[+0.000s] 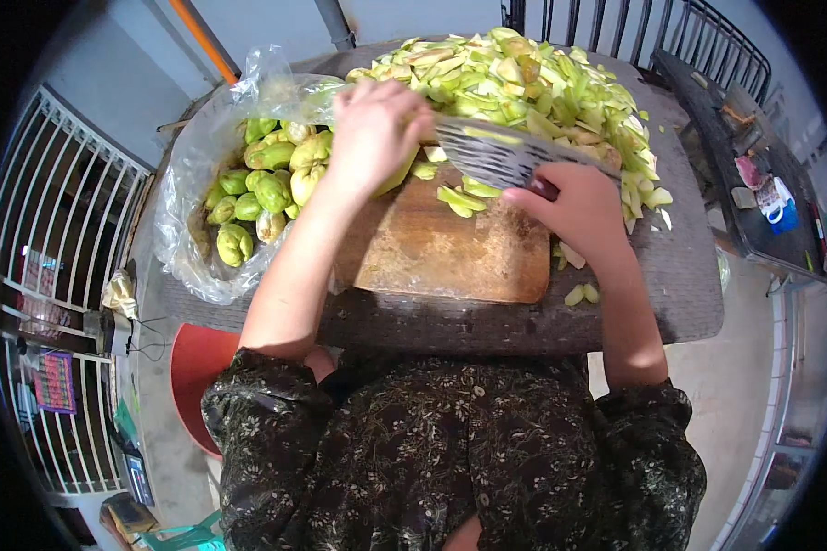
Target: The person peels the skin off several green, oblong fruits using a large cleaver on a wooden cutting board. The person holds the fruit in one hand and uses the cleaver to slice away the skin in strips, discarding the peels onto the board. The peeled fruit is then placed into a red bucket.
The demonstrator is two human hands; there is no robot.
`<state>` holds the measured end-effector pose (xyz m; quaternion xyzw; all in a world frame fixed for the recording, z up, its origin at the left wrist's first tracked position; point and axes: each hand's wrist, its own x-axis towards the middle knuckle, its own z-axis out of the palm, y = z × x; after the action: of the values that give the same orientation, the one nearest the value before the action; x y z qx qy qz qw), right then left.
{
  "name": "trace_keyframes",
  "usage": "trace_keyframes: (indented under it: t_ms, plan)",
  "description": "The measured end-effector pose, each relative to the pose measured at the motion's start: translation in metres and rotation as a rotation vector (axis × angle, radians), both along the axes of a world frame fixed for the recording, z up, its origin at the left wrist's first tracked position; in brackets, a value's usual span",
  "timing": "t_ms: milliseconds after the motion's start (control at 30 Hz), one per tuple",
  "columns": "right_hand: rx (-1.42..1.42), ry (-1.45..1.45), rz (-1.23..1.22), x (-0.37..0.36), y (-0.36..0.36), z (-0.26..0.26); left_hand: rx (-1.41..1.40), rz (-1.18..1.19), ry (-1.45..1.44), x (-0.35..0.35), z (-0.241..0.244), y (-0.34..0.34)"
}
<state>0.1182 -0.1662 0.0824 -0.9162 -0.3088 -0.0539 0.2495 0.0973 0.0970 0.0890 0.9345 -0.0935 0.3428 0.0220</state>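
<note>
My right hand [579, 206] is closed round the dark handle of a wide cleaver-like knife [503, 155], its blade reaching left above the wooden cutting board [455, 255]. My left hand [379, 127] is slightly blurred at the board's upper left, over a pale green chayote [398, 172] that shows below its palm; whether its fingers grip anything is unclear. Several green slices [462, 200] lie on the board beneath the blade. Behind the knife rises a large heap of cut chayote pieces [510, 82]. Left of my left forearm, a clear plastic bag [179, 227] holds many whole chayotes [272, 193].
The dark table's front edge [455, 337] runs close to my body. A few slices [582, 295] lie right of the board. A red plastic bin or stool [196, 386] stands below left. At far right is a dark side table [758, 213] with assorted items.
</note>
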Motion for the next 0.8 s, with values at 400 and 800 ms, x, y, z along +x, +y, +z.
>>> trace_keyframes:
  t_ms: [400, 800]
  plan:
    - [-0.061, -0.110, 0.435, -0.045, 0.013, -0.068, -0.322, 0.190, 0.461, -0.017, -0.040, 0.027]
    - [-0.087, -0.298, 0.404, 0.001, 0.073, -0.075, -0.795, 0.224, -0.038, -0.047, -0.075, 0.064]
